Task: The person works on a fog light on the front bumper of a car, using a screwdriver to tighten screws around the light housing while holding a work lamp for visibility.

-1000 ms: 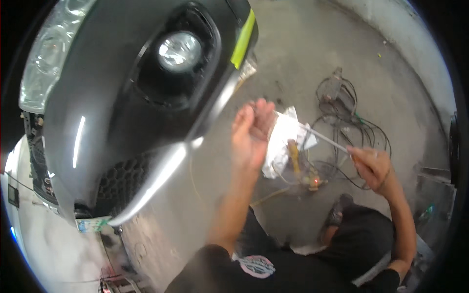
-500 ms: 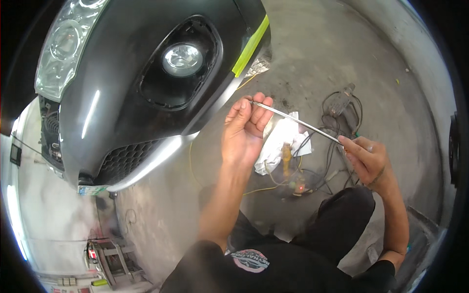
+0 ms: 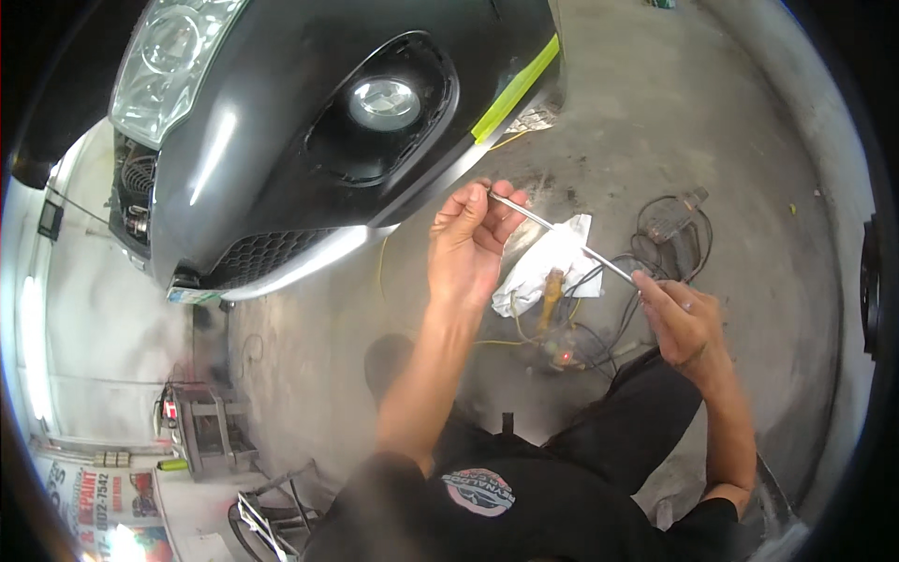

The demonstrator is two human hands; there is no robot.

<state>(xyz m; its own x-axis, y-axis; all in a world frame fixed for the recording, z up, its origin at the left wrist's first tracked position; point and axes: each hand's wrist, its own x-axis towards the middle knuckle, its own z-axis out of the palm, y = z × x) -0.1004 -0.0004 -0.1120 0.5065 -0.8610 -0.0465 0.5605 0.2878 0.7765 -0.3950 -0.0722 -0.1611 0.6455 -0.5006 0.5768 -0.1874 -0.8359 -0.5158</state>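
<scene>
My right hand [image 3: 685, 328] is closed around one end of a screwdriver [image 3: 613, 267], a long thin silver shaft whose handle is hidden in the palm. The shaft slants up and left to my left hand [image 3: 468, 234], palm turned up. Thumb and forefinger of that hand pinch right at the tip, around something small and dark that is too tiny to name; the other fingers curl loosely. Both hands are in the air over the floor, apart from the dark grey car bumper [image 3: 272, 178] at upper left. A round fog lamp [image 3: 384, 103] sits in the bumper's recess.
Below the shaft, a white cloth or paper [image 3: 538, 272] lies on the floor beside a yellow tool [image 3: 552, 288] and tangled dark cables [image 3: 623, 323]. Behind them is a grey corded device [image 3: 670, 220]. Green tape [image 3: 515, 89] edges the bumper. A metal cart [image 3: 211, 426] stands lower left.
My right hand has come a little lower and closer to my left hand, still holding the screwdriver. The left hand keeps its pinch. The view has shifted, so the bumper appears farther right and higher.
</scene>
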